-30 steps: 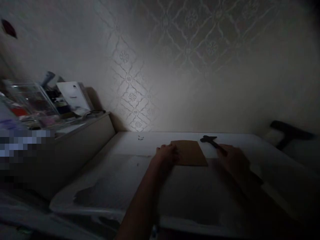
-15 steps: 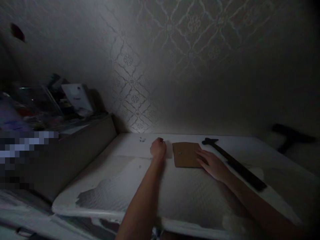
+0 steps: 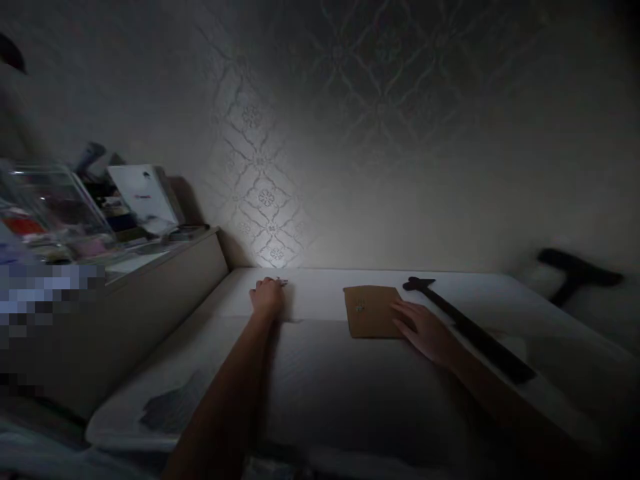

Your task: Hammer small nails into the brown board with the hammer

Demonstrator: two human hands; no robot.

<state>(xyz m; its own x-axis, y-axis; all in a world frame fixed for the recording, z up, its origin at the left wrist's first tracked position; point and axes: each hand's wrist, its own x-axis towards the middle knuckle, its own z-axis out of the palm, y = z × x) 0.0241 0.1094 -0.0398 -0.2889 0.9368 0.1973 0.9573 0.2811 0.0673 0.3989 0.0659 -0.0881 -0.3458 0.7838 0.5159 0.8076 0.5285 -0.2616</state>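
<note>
My left hand (image 3: pixel 268 297) is over the far left of the white work surface, its fingers bent down beside a few tiny dark pieces (image 3: pixel 283 283). Whatever may be between its fingertips is hidden. A brown square of cardboard (image 3: pixel 373 320) lies flat in front of me. On its left half sits a small cluster of little metallic bits (image 3: pixel 360 306), too small to name. My right hand (image 3: pixel 424 330) rests with outstretched fingers on the right edge of the cardboard. To the right of that hand lies a dark hammer (image 3: pixel 470 330), head pointing away.
Behind the surface rises a patterned wall (image 3: pixel 265 160). At left, a raised ledge (image 3: pixel 165 267) carries a white box (image 3: pixel 145 197), a clear plastic case (image 3: pixel 60 200) and other clutter. A blurred dark T-shaped object (image 3: pixel 575 270) is at the far right. The light is dim.
My left hand has moved left, from beside the cardboard to the tiny dark pieces. The right hand stays on the cardboard. The view has shifted slightly and the lit patch on the wall is brighter.
</note>
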